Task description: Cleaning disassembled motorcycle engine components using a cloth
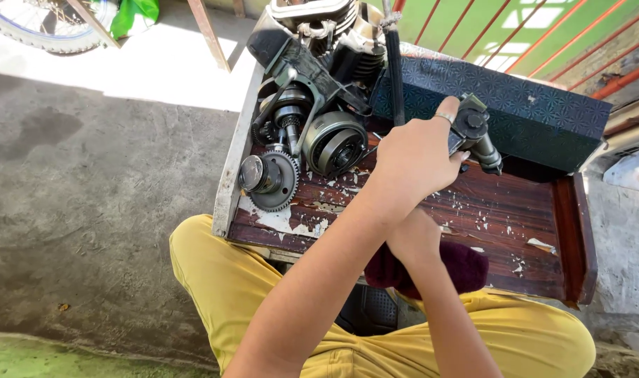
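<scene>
Fingers of the left hand curl around a grey metal part, a stubby cylinder with a bolt head on its end, and grip it closed over the far edge of the bench; a ring shows on one finger. That hand crosses over the right hand, which lies beneath the left forearm and presses into a maroon cloth at the near edge of the bench. Whether the right fingers are spread or bunched cannot be told, as the arm above hides them.

Going from the left: bare concrete floor with a bicycle wheel at the top corner. Next comes the bench, a low wooden stand with peeling dark red varnish and a pale left rail. On its left end lies a toothed gear with a hub standing up from it. Just right of the gear sits a round drum-shaped clutch part, and behind both rests a motorcycle engine block with its side cover off. A dark rod stands upright near the engine. Further right, a box covered in dark teal patterned paper sits along the back of the bench, just behind the held metal part. The person's yellow trousers fill the foreground.
</scene>
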